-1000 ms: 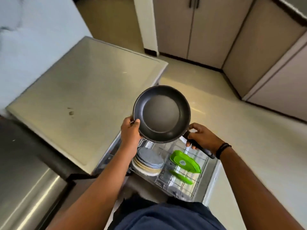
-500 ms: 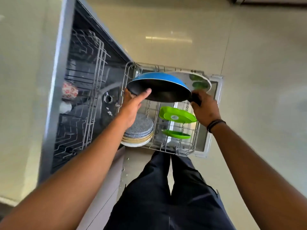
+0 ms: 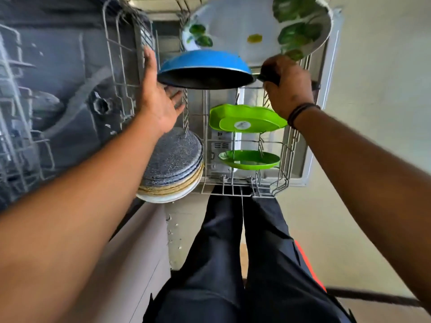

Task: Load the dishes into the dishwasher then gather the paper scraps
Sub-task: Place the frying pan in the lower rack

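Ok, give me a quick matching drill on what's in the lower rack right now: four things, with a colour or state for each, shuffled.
Things:
1. pan
2. big plate
3. stack of plates
4. left hand

States:
A. white with green leaf print
B. open, holding nothing
C. blue outside, held by its handle in the right hand
D. speckled grey on top, at the rack's left edge

Pairs: 1-C, 2-A, 3-D, 4-B
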`<action>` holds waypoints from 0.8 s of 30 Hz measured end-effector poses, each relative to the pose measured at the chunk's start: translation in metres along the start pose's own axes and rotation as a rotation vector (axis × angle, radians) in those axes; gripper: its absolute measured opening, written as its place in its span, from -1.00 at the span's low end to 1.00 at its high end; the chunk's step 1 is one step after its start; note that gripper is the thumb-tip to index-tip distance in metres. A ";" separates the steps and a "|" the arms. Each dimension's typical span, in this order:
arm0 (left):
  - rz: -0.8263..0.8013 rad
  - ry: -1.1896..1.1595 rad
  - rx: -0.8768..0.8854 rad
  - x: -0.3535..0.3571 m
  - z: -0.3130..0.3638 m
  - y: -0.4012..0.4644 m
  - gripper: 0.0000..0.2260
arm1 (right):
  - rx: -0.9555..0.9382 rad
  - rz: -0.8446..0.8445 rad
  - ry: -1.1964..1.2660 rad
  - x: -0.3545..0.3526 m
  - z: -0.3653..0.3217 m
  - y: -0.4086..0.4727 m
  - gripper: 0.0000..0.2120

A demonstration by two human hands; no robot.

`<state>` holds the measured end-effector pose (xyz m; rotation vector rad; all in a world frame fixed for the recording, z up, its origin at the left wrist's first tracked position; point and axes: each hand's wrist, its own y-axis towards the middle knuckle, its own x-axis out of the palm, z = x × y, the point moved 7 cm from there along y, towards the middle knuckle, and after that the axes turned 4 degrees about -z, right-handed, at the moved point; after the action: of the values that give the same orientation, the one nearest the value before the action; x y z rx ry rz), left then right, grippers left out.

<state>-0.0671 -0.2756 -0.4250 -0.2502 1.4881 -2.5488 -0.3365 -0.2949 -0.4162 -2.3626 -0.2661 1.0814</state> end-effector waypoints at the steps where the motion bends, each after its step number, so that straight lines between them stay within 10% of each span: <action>1: 0.004 0.012 -0.001 -0.002 -0.003 0.009 -0.30 | 0.004 0.002 -0.003 0.005 0.002 0.004 -0.66; 24: 0.142 -0.061 -0.058 -0.019 -0.036 0.061 -0.52 | 0.010 -0.066 -0.098 0.064 0.017 0.046 -0.65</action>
<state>-0.0527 -0.2699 -0.4965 -0.2198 1.5018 -2.3692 -0.3087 -0.3032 -0.4914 -2.2792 -0.3709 1.1654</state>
